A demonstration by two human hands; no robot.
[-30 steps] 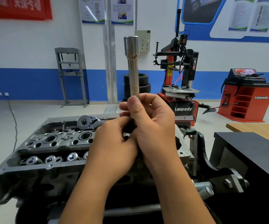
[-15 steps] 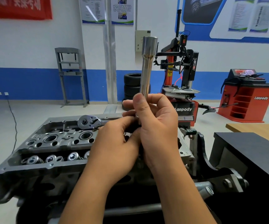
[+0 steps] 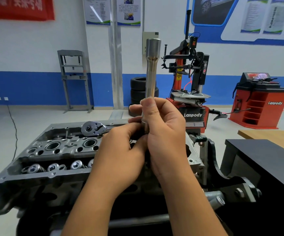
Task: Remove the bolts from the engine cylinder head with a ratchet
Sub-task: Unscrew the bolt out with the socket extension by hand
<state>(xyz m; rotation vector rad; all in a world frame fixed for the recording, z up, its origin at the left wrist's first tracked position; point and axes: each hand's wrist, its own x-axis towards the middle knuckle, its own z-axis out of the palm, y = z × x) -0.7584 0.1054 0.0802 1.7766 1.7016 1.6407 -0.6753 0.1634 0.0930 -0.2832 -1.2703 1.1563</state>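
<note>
Workshop floor and a white-and-blue wall form the backdrop to a cast-metal cylinder head (image 3: 56,150) mounted on a dark stand. Raised above its right half, a long deep socket (image 3: 152,68) of smooth polished steel stands nearly upright, long axis vertical, its wider cylindrical end pointing up; the lower end is hidden inside the hands. Right hand (image 3: 165,133) curls round the shaft, thumb laid along it. Left hand (image 3: 120,150) closes its fingers at the socket's base, but what they pinch cannot be made out. Behind the left hand, a ratchet (image 3: 94,128) lies along the far edge of the head, round chrome head to the left, its handle covered. Coil valve springs (image 3: 35,168) line the near edge; bolts cannot be told apart. Beyond stand a Lanpody tyre changer (image 3: 189,79) and stacked tyres (image 3: 137,89).
</note>
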